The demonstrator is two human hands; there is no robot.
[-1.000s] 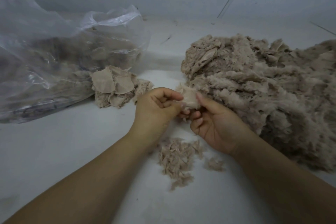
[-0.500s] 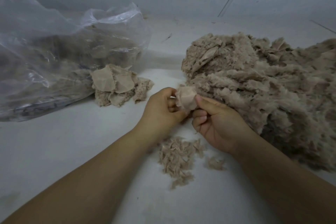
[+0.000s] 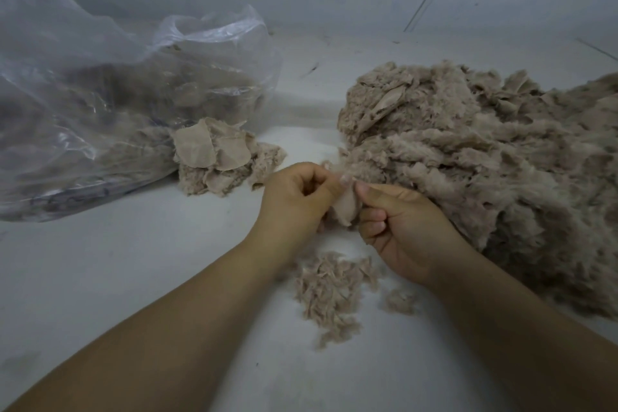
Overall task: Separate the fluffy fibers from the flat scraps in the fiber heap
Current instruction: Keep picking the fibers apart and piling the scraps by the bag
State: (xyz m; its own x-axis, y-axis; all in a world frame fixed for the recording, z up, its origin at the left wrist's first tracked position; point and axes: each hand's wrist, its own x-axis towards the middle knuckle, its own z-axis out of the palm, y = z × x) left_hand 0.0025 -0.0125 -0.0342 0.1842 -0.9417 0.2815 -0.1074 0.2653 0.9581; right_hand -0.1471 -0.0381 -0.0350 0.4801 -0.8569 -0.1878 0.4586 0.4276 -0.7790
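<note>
Head view: left hand (image 3: 296,201) and right hand (image 3: 406,227) both pinch one flat scrap (image 3: 346,207) between them, its lower edge hidden by fingers. Fiber heap (image 3: 485,160) lies at 2 o'clock, cut off at the right edge. Clear plastic bag (image 3: 100,94) at 10 o'clock blurs its contents.

Heap (image 3: 485,157): matt, fluffy, woolly tan fiber, rough-tufted. Scraps (image 3: 214,152): flat, thin, cloth-like, smooth matt faces, frayed edges. Bag (image 3: 100,84): clear plastic film, glossy, crinkled. Shreds (image 3: 329,291): dull, wispy. Floor (image 3: 133,278): pale, matt, smooth.
</note>
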